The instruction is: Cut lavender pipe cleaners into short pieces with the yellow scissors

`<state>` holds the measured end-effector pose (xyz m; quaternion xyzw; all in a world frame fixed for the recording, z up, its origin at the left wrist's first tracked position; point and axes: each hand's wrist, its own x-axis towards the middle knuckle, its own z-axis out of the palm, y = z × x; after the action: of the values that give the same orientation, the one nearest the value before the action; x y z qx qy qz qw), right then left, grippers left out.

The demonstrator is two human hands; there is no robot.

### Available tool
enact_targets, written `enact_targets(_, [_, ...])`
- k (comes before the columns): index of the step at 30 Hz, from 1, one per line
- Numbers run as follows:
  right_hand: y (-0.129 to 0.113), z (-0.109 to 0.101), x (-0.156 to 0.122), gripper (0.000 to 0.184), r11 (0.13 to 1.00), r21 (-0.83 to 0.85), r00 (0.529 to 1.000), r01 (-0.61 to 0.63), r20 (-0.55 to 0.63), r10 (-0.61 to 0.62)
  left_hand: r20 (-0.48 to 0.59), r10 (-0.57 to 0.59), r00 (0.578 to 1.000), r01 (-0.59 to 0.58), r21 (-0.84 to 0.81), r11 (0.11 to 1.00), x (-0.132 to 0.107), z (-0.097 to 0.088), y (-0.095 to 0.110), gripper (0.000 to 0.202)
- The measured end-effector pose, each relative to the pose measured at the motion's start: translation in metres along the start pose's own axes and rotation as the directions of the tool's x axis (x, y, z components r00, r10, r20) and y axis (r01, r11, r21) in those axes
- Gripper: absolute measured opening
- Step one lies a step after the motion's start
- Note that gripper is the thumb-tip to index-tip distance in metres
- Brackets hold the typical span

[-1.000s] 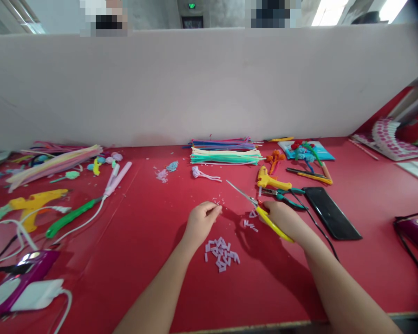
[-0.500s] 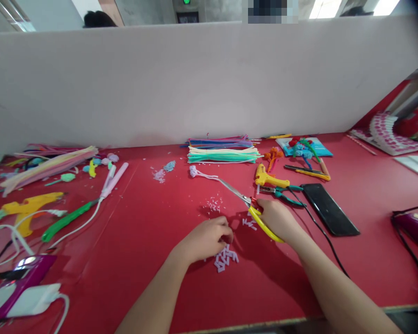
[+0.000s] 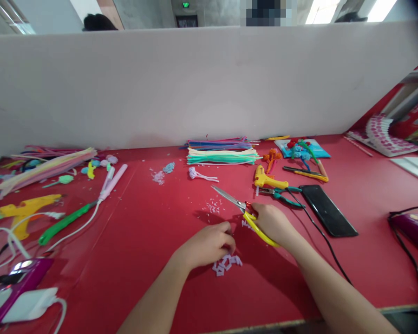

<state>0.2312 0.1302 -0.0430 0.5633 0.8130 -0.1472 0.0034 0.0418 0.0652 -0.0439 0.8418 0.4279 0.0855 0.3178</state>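
Observation:
My right hand [image 3: 273,222] grips yellow-handled scissors [image 3: 259,231], their closed-looking blades pointing up and left over the red table. Left of it, my left hand [image 3: 212,242] is low over the table with fingers curled together; whatever they hold, if anything, is hidden. Just below those fingers lies a small pile of short lilac pieces [image 3: 225,264]. More lilac pieces [image 3: 246,224] lie partly behind the scissors. Tiny pale clippings [image 3: 214,206] are scattered beyond my left hand. A lilac fuzzy bundle with thin stems [image 3: 204,175] rests beyond the scissor tips.
Pipe cleaners [image 3: 223,156] lie along the white partition [image 3: 209,88]. To the right are a yellow glue gun [image 3: 270,178], green-handled pliers [image 3: 285,197], and a black phone [image 3: 329,211]. At left sit another glue gun [image 3: 31,206], a pink hair-straightener-like tool [image 3: 113,183] and cables.
The scissors have drawn back toward me and slightly left, so their tips are now apart from the lilac bundle's stems. My left hand has shifted slightly toward me, still curled.

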Motion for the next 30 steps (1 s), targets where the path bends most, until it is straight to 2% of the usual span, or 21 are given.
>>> enact_targets(3, [0.001,0.002,0.001,0.021,1.000,0.002,1.000,0.013,-0.009,-0.013,-0.015,-0.014,1.000,0.014,0.011,1.000,0.001,0.000,0.001,0.018])
enact_targets(6, [0.002,0.002,0.001,0.020,1.000,0.020,0.999,0.012,-0.032,-0.012,-0.114,-0.081,0.990,0.079,-0.027,0.997,0.004,0.000,0.001,0.017])
enact_targets(8, [0.000,0.003,0.000,0.017,0.998,0.067,0.998,0.021,-0.055,-0.017,-0.235,-0.157,0.959,0.132,-0.120,0.984,0.006,0.000,0.001,0.016])
enact_targets(10, [-0.004,0.005,-0.003,0.015,0.984,0.167,0.997,0.052,-0.072,-0.041,-0.347,-0.256,0.903,0.160,-0.282,0.946,0.009,0.000,0.001,0.013])
enact_targets(12, [-0.011,0.007,-0.006,0.015,0.951,0.293,0.994,0.101,-0.072,-0.083,-0.377,-0.353,0.856,0.137,-0.492,0.860,0.012,0.001,0.000,0.010])
enact_targets(15, [-0.023,0.010,-0.012,0.015,0.878,0.453,0.988,0.156,-0.062,-0.144,-0.309,-0.432,0.847,0.072,-0.740,0.669,0.015,0.004,0.000,0.008])
enact_targets(17, [-0.028,0.012,-0.014,0.014,0.835,0.520,0.984,0.179,-0.077,-0.163,-0.271,-0.456,0.848,0.051,-0.815,0.578,0.016,0.006,0.000,0.008])
enact_targets(19, [-0.030,0.013,-0.014,0.014,0.813,0.551,0.982,0.191,-0.104,-0.160,-0.258,-0.477,0.841,0.048,-0.840,0.540,0.017,0.008,-0.001,0.007])
enact_targets(25, [-0.028,0.014,-0.015,0.010,0.800,0.564,0.979,0.205,-0.139,-0.152,-0.311,-0.497,0.810,0.064,-0.797,0.601,0.018,0.013,-0.005,0.009])
enact_targets(30, [-0.028,0.018,-0.014,0.010,0.795,0.571,0.978,0.204,-0.149,-0.144,-0.352,-0.452,0.820,0.033,-0.758,0.651,0.017,0.013,0.001,0.006])
